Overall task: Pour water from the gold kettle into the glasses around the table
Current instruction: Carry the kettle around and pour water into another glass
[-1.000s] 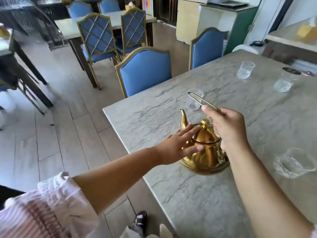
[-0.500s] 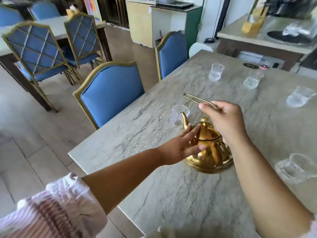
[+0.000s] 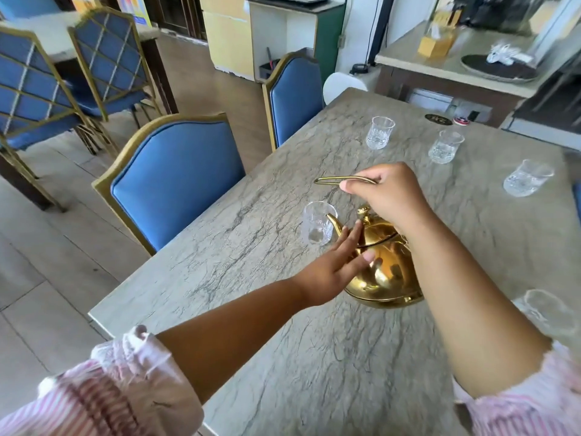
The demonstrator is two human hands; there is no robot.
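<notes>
Marble bench (image 3: 283, 357) fills the dining-room view. Right hand (image 3: 390, 199) pinches the handle of the gold kettle (image 3: 383, 269); left hand (image 3: 333, 269), fingers spread, presses its side. Its spout has swung to the near-left glass (image 3: 317, 228), so pouring looks imminent; four other glasses wait.

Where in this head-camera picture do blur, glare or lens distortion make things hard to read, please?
Head view: wide-angle bending bows the table edge; the gold kettle mirrors the left hand with bright highlights; the near-right glass is smeared, its water level unreadable; the right hand is sharp.
</notes>
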